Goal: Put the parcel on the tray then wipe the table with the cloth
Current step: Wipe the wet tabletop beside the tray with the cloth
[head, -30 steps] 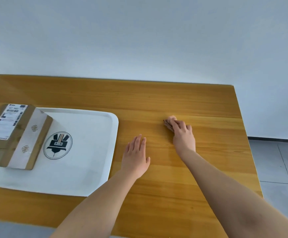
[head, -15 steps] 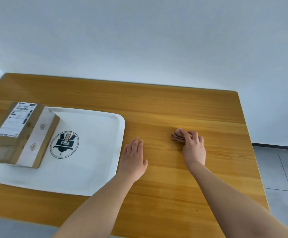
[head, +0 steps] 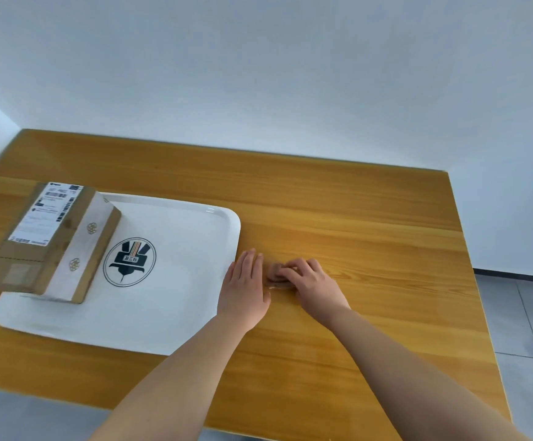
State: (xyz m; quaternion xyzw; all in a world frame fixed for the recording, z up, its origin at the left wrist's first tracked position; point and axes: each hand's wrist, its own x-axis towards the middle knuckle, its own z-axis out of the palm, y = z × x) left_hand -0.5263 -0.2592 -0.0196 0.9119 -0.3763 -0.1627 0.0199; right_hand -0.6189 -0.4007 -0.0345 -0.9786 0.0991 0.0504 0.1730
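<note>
Head view shows a wooden table point(head: 354, 218) bearing a white tray point(head: 179, 313); the parcel point(head: 45, 240) rests on the tray's far left part. Just right of the tray, the left hand point(head: 243, 294) lies flat, fingers straight, while the right hand point(head: 313, 288) curls over the brown cloth point(head: 274, 275), pressing it down.

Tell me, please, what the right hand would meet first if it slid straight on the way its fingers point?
Probably the left hand: the right hand, gripping the cloth, points left toward it, with only a narrow gap; the tray lies beyond.
</note>
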